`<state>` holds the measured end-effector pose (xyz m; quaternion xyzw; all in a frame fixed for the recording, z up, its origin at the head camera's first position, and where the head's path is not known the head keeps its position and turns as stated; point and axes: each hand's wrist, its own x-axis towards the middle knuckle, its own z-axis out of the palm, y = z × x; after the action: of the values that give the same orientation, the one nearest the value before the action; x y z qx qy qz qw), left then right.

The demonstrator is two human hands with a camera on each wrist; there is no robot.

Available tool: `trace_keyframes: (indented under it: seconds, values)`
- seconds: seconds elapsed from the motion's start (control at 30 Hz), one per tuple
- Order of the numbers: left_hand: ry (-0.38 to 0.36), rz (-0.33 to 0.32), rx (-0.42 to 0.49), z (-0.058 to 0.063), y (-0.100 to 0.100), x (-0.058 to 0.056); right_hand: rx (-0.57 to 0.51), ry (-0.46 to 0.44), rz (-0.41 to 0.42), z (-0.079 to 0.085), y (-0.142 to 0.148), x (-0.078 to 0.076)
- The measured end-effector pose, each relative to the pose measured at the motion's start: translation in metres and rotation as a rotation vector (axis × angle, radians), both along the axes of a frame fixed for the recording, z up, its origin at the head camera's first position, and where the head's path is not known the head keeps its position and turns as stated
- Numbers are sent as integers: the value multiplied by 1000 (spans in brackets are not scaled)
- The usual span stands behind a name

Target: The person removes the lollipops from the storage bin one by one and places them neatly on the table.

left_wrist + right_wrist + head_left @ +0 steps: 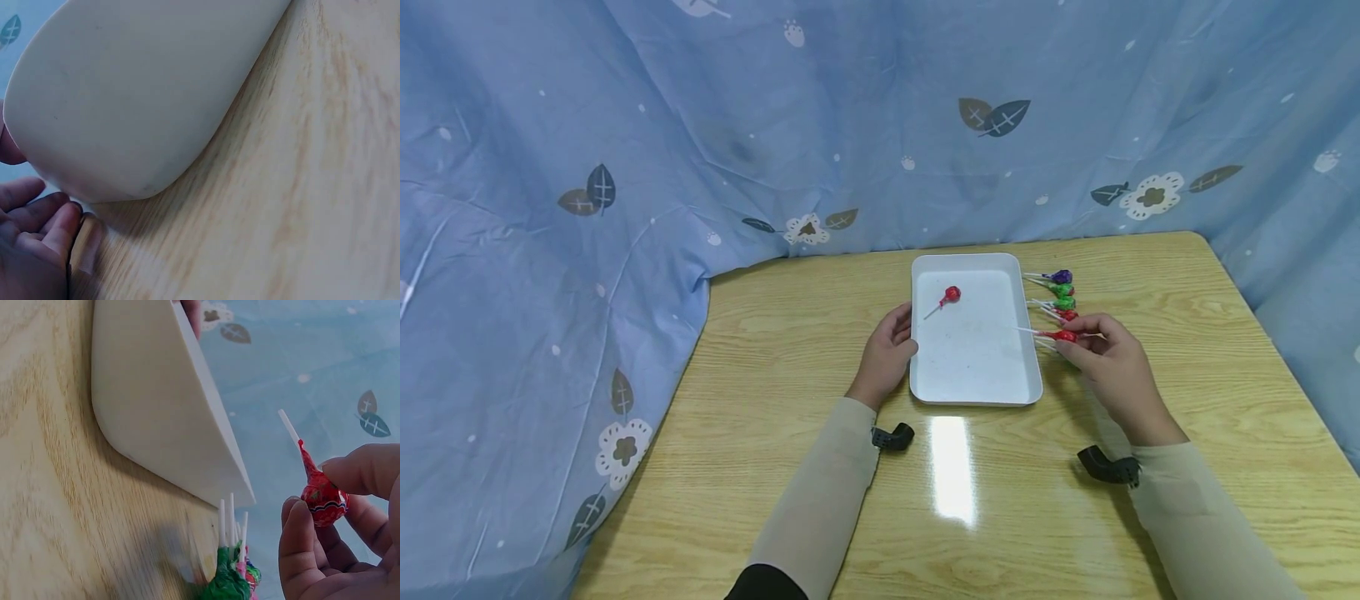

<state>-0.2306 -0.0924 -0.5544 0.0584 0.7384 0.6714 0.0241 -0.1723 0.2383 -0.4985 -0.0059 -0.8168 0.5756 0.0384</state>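
Observation:
My right hand [1116,367] pinches a red-wrapped lollipop [324,499] by its candy end between thumb and fingertips. The lollipop's white stick points left, over the right rim of a white tray [977,379] in the head view. At the tray's left side, my left hand [886,354] grips the rim, thumb over the edge. Inside the tray lies one red lollipop [952,293], its stick slanting down to the left. Just right of the tray lie a purple lollipop [1062,276], green lollipops [1063,302] and a red lollipop [1067,316], with sticks towards the tray.
Everything stands on a wooden table [790,358] with a light patch reflected near the front. Behind it and along the left hangs a blue patterned curtain [865,125]. A black wrist camera [1108,467] sits on the right sleeve, another black camera [892,437] on the left.

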Motion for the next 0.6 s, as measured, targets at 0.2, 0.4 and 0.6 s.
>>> trace_keyframes:
  seconds: [0.2,0.4,0.6]
  values:
    - [-12,-1,3,0,0,1,21,6,6,1,5,6]
    - [-9,0,7,1,0,1,22,9,4,1,8,11]
    - [-12,3,7,1,1,0,41,12,2,2,11,17]
